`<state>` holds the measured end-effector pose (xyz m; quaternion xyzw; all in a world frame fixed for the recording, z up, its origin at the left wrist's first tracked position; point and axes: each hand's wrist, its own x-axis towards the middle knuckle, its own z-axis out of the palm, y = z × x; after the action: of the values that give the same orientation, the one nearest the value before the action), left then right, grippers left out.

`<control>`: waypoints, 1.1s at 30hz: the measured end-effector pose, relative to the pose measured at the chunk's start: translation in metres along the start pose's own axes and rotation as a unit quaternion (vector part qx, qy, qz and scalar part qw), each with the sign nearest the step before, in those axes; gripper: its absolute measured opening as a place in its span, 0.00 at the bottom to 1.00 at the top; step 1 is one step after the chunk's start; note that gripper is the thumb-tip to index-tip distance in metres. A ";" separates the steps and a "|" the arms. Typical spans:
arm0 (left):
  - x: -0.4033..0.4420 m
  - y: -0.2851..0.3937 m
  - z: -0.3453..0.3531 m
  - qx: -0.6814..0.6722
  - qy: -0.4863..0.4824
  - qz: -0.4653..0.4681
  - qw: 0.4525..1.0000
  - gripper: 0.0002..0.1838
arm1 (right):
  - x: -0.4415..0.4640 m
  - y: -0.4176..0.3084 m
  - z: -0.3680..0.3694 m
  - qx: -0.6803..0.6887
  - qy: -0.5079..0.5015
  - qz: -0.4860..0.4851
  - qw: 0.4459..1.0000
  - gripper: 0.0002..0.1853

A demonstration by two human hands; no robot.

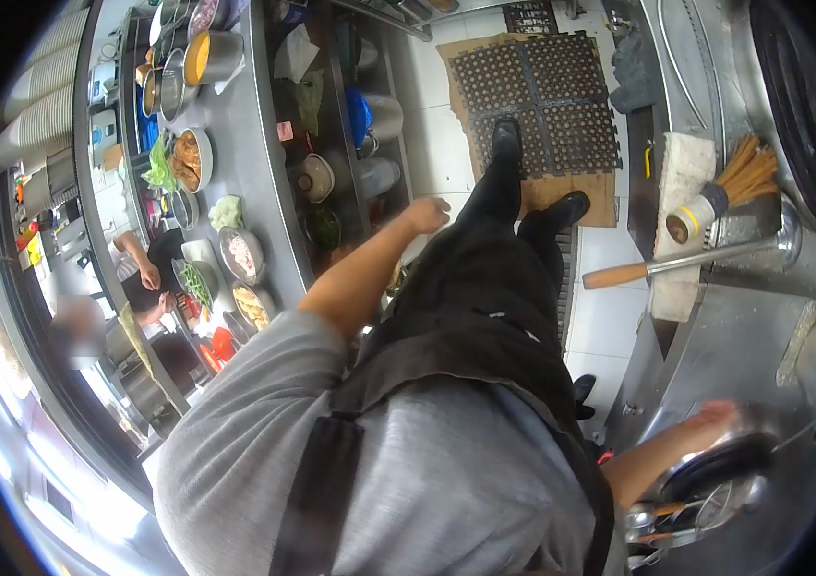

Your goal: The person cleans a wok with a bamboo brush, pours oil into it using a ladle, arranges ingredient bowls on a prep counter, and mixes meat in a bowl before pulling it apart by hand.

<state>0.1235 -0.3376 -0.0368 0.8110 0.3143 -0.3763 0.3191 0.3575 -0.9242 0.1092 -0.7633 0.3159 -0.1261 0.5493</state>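
Observation:
My left hand hangs beside my dark apron, above the floor, with loosely bent fingers and nothing visible in it. Blurred by motion, my right hand is over the stove side at the lower right, near a dark round pan; its fingers are smeared. Ladles and a strainer lie just below that pan. Farther up, a long ladle with a wooden handle rests across a folded white cloth. A bamboo brush lies beside the cloth.
A steel counter on the left holds bowls of food, greens and a pot of orange liquid. Shelves run under it. Beyond it stands another person. A black rubber mat lies under my feet.

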 end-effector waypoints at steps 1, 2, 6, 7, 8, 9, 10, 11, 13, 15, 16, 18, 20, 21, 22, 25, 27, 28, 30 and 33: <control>0.004 0.002 0.005 -0.001 0.003 -0.004 1.000 0.19 | -0.020 0.024 -0.002 -0.084 -0.053 0.015 0.995 0.14; 0.008 0.001 0.013 0.018 -0.013 0.010 1.000 0.19 | -0.048 0.042 0.004 -0.091 -0.075 0.048 0.992 0.12; 0.005 0.007 0.023 0.029 -0.046 -0.005 0.998 0.18 | -0.119 0.075 0.010 -0.237 -0.288 0.188 0.909 0.11; 0.004 0.006 0.024 0.027 -0.063 -0.021 0.997 0.18 | -0.127 0.085 0.010 -0.240 -0.288 0.188 0.908 0.11; 0.003 0.002 0.025 0.025 -0.065 -0.021 0.997 0.18 | -0.133 0.092 0.010 -0.267 -0.335 0.218 0.877 0.11; 0.003 -0.004 0.026 0.018 -0.068 -0.022 0.997 0.18 | -0.137 0.099 0.010 -0.292 -0.381 0.247 0.842 0.12; 0.004 -0.009 0.025 0.012 -0.069 -0.022 0.997 0.18 | -0.139 0.108 0.009 -0.293 -0.381 0.245 0.842 0.12; 0.005 -0.014 0.024 0.010 -0.068 -0.021 0.997 0.18 | -0.142 0.111 0.009 -0.284 -0.367 0.259 0.847 0.13; 0.008 -0.026 0.021 0.033 -0.065 -0.035 0.997 0.20 | -0.142 0.118 0.011 -0.274 -0.354 0.273 0.852 0.14; 0.012 -0.038 0.019 0.013 -0.069 -0.049 0.996 0.20 | -0.146 0.115 0.017 -0.279 -0.338 0.290 0.851 0.14; 0.015 -0.043 0.018 -0.005 -0.070 -0.062 0.996 0.20 | -0.148 0.114 0.021 -0.280 -0.336 0.291 0.851 0.14; 0.019 -0.056 0.021 0.000 -0.061 -0.054 0.997 0.20 | -0.152 0.114 0.029 -0.292 -0.334 0.283 0.850 0.14; 0.022 -0.062 0.021 0.003 -0.051 -0.045 0.998 0.20 | -0.158 0.111 0.038 -0.290 -0.334 0.284 0.851 0.14; 0.021 -0.063 0.020 0.010 -0.066 -0.057 0.996 0.20 | -0.160 0.110 0.043 -0.287 -0.334 0.285 0.851 0.14; 0.021 -0.063 0.018 0.016 -0.081 -0.069 0.994 0.20 | -0.163 0.111 0.046 -0.288 -0.333 0.285 0.851 0.14; 0.022 -0.059 0.012 0.026 -0.090 -0.068 0.993 0.20 | -0.173 0.113 0.056 -0.266 -0.343 0.288 0.853 0.14; 0.026 -0.062 0.011 0.025 -0.087 -0.054 0.994 0.20 | -0.181 0.110 0.065 -0.254 -0.350 0.303 0.849 0.14; 0.030 -0.064 0.007 0.024 -0.080 -0.037 0.996 0.20 | -0.184 0.113 0.068 -0.253 -0.350 0.303 0.850 0.14; 0.030 -0.058 -0.013 0.009 -0.072 -0.039 0.997 0.20 | -0.190 0.118 0.075 -0.259 -0.360 0.311 0.841 0.13; 0.038 -0.070 -0.033 -0.014 -0.051 -0.024 0.998 0.19 | -0.198 0.117 0.089 -0.285 -0.372 0.304 0.829 0.14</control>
<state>0.1042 -0.2609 -0.0701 0.7784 0.3224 -0.4206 0.3366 0.2132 -0.7564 -0.0001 -0.7404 0.3259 0.4367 0.3935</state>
